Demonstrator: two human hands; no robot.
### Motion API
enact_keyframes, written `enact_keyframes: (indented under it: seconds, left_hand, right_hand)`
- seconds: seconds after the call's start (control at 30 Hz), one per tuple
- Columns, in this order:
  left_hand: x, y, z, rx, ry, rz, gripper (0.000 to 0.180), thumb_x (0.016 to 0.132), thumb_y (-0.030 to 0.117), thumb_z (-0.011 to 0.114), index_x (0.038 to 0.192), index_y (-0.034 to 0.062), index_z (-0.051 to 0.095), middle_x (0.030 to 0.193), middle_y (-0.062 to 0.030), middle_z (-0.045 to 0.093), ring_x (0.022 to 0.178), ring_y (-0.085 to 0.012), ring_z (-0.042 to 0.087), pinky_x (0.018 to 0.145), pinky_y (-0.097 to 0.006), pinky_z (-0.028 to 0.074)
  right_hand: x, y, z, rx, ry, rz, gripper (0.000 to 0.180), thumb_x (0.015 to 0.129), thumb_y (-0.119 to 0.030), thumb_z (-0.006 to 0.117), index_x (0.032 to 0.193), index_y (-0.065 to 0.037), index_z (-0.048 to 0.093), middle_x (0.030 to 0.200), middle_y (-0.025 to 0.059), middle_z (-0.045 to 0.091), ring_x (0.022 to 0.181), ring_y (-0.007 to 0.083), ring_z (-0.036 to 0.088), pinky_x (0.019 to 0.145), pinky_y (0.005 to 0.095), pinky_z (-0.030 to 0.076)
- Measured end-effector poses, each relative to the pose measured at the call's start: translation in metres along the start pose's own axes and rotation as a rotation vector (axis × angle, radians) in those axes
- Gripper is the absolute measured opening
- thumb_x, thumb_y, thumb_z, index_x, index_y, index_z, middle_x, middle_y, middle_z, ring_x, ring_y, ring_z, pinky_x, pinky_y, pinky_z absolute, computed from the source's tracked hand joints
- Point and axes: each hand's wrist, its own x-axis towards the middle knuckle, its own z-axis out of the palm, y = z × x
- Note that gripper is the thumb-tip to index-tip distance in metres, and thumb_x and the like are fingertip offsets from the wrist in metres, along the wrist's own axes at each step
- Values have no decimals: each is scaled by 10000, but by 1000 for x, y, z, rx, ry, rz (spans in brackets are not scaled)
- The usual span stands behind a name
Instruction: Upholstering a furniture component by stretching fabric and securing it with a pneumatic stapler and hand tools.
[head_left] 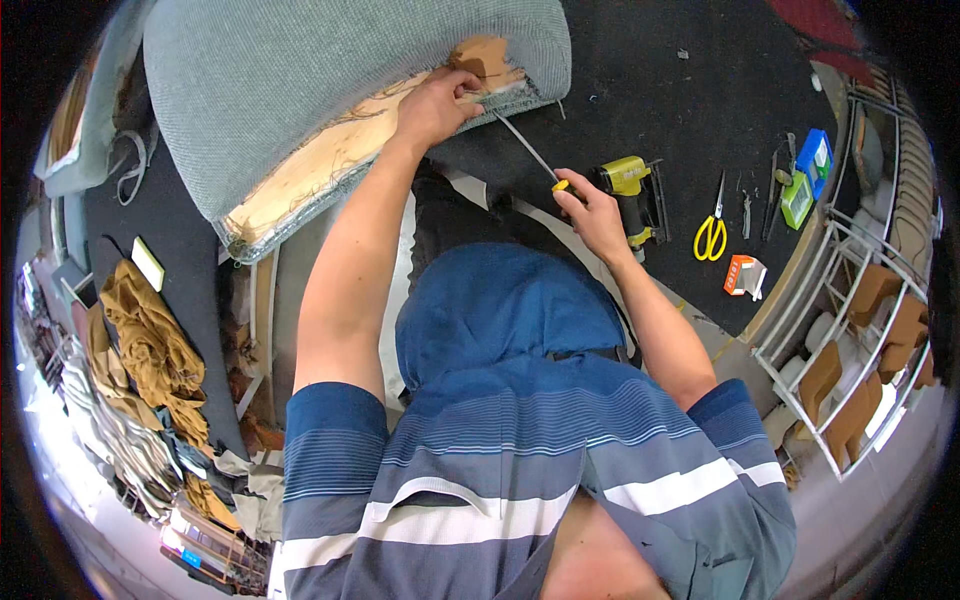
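Observation:
A grey-green upholstered seat piece [350, 70] lies tilted on the dark work surface, its bare wooden frame [365, 135] facing me. Frayed fabric and loose threads run along the wood. At the near right part of that frame is my left hand [438, 105], fingers bent and closed at the grey fabric edge [510, 98]. My right hand [597, 215] grips the yellow handle of a screwdriver [527, 142]. Its long metal shaft slants up and left, with the tip at the fabric edge beside my left fingers. Exactly where the tip touches is too small to tell.
Right of my right hand stands a yellow-and-black staple gun [628, 180]. Beyond it lie yellow-handled scissors [711, 238], an orange-and-white box [744, 276], and green [797, 200] and blue [815, 160] boxes. A white metal rack [835, 345] is farther right. Brown fabric [150, 330] is piled at left.

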Motion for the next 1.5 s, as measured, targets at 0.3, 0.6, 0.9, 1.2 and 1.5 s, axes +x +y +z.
enact_keyframes:
  seconds: [0.3,0.6,0.9,1.2,1.5]
  left_hand:
    - [-1,-1,0,14,22,7,440,774,375,807,1172,232,685,1094,-45,668,1055,-265,658,899,-401,520]
    - [-1,-6,3,-5,47,42,418,777,366,809,1155,232,691,1084,-41,663,1053,-265,651,891,-402,517]
    - [1,0,3,-11,23,17,434,782,356,820,1175,223,693,1089,-44,663,1052,-268,651,889,-398,515]
    - [-4,-9,-1,-208,81,52,264,878,232,733,1127,145,734,1020,-64,694,909,-236,660,840,-344,515]
    - [-86,19,57,-862,195,-313,252,919,231,729,1046,15,755,867,-18,702,754,-104,603,675,-272,486]
  right_hand:
    - [0,-5,8,250,-87,-53,337,986,-264,650,1281,-103,640,788,76,687,578,181,644,507,308,479]
    - [13,0,1,-268,197,-294,429,1047,-442,511,1066,-36,649,689,13,607,535,109,567,455,283,421]
    - [26,28,-7,980,-584,254,475,1077,-499,415,1073,-52,576,648,-11,491,469,88,432,437,228,354]
    - [-22,63,-65,161,-332,-36,375,1031,-385,560,984,-31,676,698,23,624,541,88,521,509,243,389]
    - [-24,82,-113,66,601,-125,315,1010,-283,611,1147,-4,658,799,10,629,639,73,558,543,254,446]
